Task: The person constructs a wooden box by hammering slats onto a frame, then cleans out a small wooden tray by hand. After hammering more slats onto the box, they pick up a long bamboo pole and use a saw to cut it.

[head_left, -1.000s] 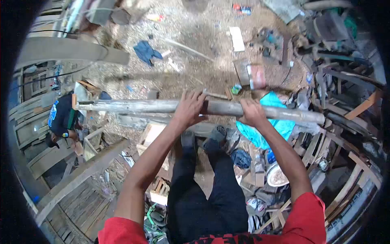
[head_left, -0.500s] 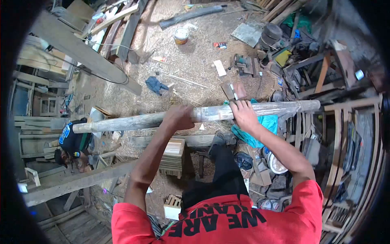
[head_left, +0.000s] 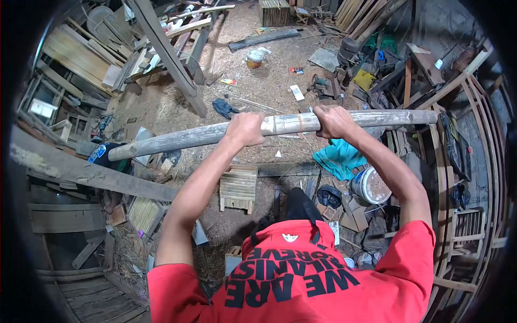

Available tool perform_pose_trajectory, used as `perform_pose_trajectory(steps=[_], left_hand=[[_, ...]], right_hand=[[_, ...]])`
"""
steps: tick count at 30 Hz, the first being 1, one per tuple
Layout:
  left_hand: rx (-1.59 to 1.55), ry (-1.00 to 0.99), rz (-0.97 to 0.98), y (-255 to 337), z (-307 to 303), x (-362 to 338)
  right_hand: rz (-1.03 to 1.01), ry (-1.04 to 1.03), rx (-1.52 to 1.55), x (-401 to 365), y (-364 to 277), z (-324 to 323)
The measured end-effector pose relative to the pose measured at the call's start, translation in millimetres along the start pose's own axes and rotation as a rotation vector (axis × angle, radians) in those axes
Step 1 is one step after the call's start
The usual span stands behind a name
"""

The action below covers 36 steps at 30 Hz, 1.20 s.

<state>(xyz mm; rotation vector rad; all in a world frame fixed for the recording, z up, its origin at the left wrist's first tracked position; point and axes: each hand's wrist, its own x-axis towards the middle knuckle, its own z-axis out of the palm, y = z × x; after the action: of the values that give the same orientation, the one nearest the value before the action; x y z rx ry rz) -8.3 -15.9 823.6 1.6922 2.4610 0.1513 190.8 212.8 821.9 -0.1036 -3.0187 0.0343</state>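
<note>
A long grey bamboo pole (head_left: 188,139) stretches across the head view in front of me, its left end lower than its right. My left hand (head_left: 246,129) is closed around it just left of a node near the middle. Farther right, my right hand (head_left: 332,121) grips the same pole with the fingers curled over it. Between the two hands a short pale stretch of bamboo shows. Below the pole, a small slatted wooden crate (head_left: 238,188) sits on the floor, and a teal cloth (head_left: 342,159) lies beneath my right wrist.
A wooden post (head_left: 167,56) stands at upper left, and a beam (head_left: 97,175) crosses at left. Another person (head_left: 102,155) is partly hidden behind the pole's left end. A white bucket (head_left: 371,185) stands at right. Wooden racks (head_left: 479,124) line the right edge.
The pole and both hands have risen slightly in view, and the pole now tilts more. My view has shifted, so the other person is now more hidden behind the beam.
</note>
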Motion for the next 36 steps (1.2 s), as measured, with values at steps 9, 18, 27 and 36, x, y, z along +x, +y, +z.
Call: perform_pose_trajectory(steps=[9, 18, 27, 36], left_hand=[[0.036, -0.041, -0.006, 15.1, -17.8, -23.9], [0.093, 0.221, 0.154, 62.1, 75.9, -26.4], [-0.243, 0.437, -0.236, 69.3, 242.8, -78.4], [-0.361, 0.276, -0.629, -47.8, 523.0, -107.0]], right_hand=[[-0.053, 0.069, -0.129, -22.8, -21.5, -5.6], [0.044, -0.067, 0.053, -52.6, -30.2, 71.4], [0.299, -0.267, 0.361, -78.4, -33.5, 252.1], [0.562, -0.431, 0.462, -92.4, -63.5, 472.9]])
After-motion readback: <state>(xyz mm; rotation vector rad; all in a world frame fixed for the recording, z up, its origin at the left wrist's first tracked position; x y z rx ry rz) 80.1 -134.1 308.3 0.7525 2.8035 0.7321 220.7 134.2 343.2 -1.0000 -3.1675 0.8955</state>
